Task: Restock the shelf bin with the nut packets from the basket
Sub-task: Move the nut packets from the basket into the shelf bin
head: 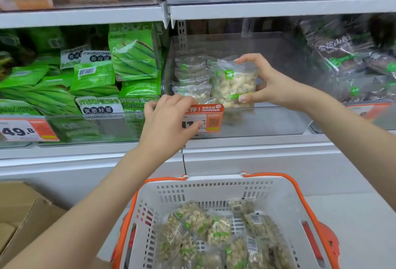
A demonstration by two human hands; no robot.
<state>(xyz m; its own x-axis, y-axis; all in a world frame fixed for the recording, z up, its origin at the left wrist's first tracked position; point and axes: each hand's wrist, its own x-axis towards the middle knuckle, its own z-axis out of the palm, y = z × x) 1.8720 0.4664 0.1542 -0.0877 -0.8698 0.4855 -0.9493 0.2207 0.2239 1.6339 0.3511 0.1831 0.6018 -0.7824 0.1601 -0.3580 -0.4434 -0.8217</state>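
Shop aisle, white shelving with clear plastic bins, price tags on the bin fronts. Centre clear bin (267, 123) holds a few nut packets stacked at its left end (190, 80). Right hand (272, 84), at about 1 o'clock from frame centre, grips one upright packet of pale nuts (233, 85), fingers on the top edge, thumb at the lower corner; packet sits inside the bin just beside the stack. Left hand (171, 116) rests on the bin's front lip at 11 o'clock, fingers curled over the edge, thumb across the orange price tag (205, 116). Grey basket with orange handles (214, 185) at 6 o'clock, below the shelf, more nut packets (214, 232) piled in it. Green okra snack bags (132, 54) fill the bin at 9 o'clock. Dark packets (342, 54) at 3 o'clock. Cardboard box (19, 215) at 8 o'clock
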